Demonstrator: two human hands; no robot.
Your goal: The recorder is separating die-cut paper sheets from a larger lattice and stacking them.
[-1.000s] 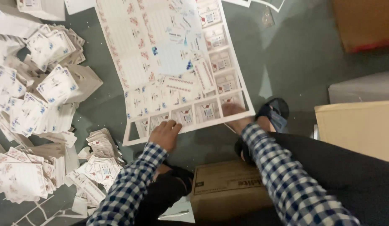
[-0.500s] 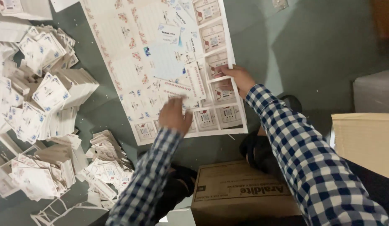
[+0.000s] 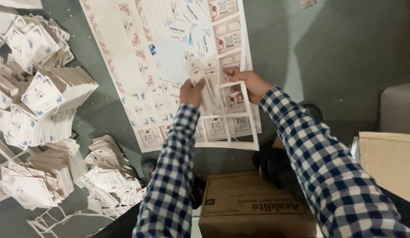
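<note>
Left hand (image 3: 191, 92) fingers pinching small card (image 3: 197, 72) above printed sheet (image 3: 138, 57) | right hand (image 3: 249, 83) fingers gripping sheet's cut-out frame (image 3: 238, 110) | card stacks (image 3: 41, 101) left of sheet

Printed sheet (image 3: 138, 66) on floor; card piles (image 3: 46, 128) left, carton (image 3: 253, 207) near

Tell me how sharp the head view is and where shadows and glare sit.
Head view: mostly sharp; left hand and the small card it holds are slightly blurred; soft shadow falls on the grey floor right of the printed sheet; no strong glare.
</note>
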